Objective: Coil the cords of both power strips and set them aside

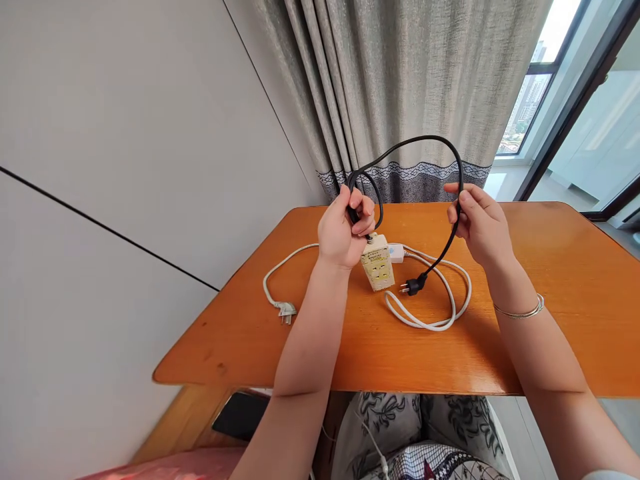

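Observation:
My left hand [340, 230] is closed around gathered loops of a black power cord [430, 139], above the table. Just below it is a worn, cream-coloured power strip [379, 267], seen end-on, where the black cord seems to enter; whether it rests on the table I cannot tell. My right hand [483, 227] pinches the same cord between thumb and fingers. From there the cord runs down to its black plug [414, 287], prongs pointing left. Between both hands the cord arches upward. A white cord [467, 293] lies looped on the table, joined to a white block [396, 253].
The white cord's plug [287, 310] lies on the left of the orange wooden table [560, 300]. A grey curtain [425, 80] hangs behind, with a window [530, 100] to the right. A dark phone-like object [240, 415] sits below the front edge, left of my patterned trousers.

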A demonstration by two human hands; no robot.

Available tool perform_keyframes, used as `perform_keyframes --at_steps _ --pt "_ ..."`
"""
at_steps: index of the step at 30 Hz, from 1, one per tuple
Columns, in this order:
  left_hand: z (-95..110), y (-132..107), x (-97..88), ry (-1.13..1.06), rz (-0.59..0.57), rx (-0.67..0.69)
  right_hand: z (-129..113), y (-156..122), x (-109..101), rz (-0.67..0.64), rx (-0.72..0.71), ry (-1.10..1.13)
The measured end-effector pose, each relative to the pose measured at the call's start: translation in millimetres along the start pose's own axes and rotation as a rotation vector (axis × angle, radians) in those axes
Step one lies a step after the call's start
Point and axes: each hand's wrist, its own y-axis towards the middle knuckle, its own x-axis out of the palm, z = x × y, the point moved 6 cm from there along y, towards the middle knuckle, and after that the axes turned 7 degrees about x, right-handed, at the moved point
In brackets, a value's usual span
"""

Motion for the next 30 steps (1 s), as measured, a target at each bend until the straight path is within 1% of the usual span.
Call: perform_keyframes --at_steps 3,8,10,13,16,18,20,22,24,25,27,30 --pt "2.3 -3.8 1.9 -0.015 -0.015 -0.013 3.9 -1.4 5.0 0.061 -0.062 -0.197" --pt "3.4 -5.6 2.8 -0.066 -0.030 -0.033 10.9 -2.9 5.0 0.119 -0.114 -0.319" --pt "2.1 -6.0 3.3 -0.076 -0.033 -0.053 6.4 -5.2 0.3 0.183 -0.184 -0.438" --pt "0.0 -7.3 3.9 -0.063 -0.026 -0.087 -5.4 -10.0 -8.7 0.305 -0.311 -0.684" --pt "-1.6 -9.6 5.9 -0.051 -0.040 -0.123 -16.3 -13.9 -16.9 0.409 -0.398 -0.929" --pt "-2.6 -11.3 7.7 -0.056 -0.062 -0.144 -22.5 -15.9 -20.7 0.460 -0.417 -1.024" --pt "-3.0 -12.3 8.9 -0.062 -0.080 -0.151 -26.7 -16.6 -20.7 0.460 -0.367 -1.067" --pt "-2.7 -12.2 8.4 -0.065 -0.079 -0.138 -26.5 -15.9 -14.2 0.377 -0.223 -1.129" --pt "-1.8 -10.8 6.7 -0.069 -0.062 -0.106 -21.8 -17.3 0.3 0.203 -0.049 -1.238" --pt "-1.3 -9.7 5.7 -0.072 -0.051 -0.088 -19.0 -19.8 9.7 0.101 0.014 -1.297" --pt "-0.9 -7.5 4.3 -0.081 -0.036 -0.055 -14.7 -27.7 29.7 -0.082 0.062 -1.395" --pt "-2.9 -5.1 4.2 -0.077 -0.032 -0.041 -9.5 -41.1 54.7 -0.265 0.033 -1.473"
